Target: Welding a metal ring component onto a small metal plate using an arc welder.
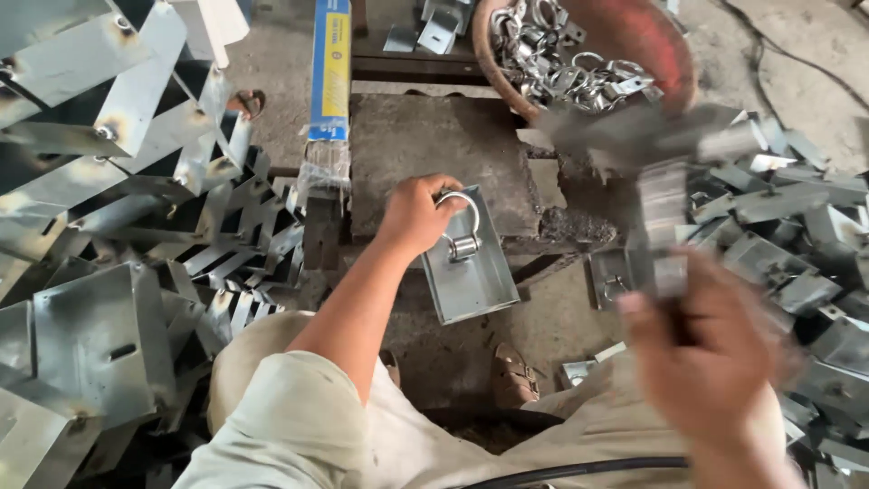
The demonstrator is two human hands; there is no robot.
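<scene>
My left hand rests on the upper end of a grey sheet-metal channel piece, fingers curled round a metal ring handle with a roller on it. The piece lies tilted at the front edge of a worn metal work block. Raised in the near right foreground, my right hand is blurred and grips a dark handle with a flat metal piece above it; the blur hides what this thing is.
A big stack of folded sheet-metal pieces fills the left. More grey metal pieces are heaped on the right. A red basin of metal rings stands at the back. A blue and yellow box stands upright behind the block.
</scene>
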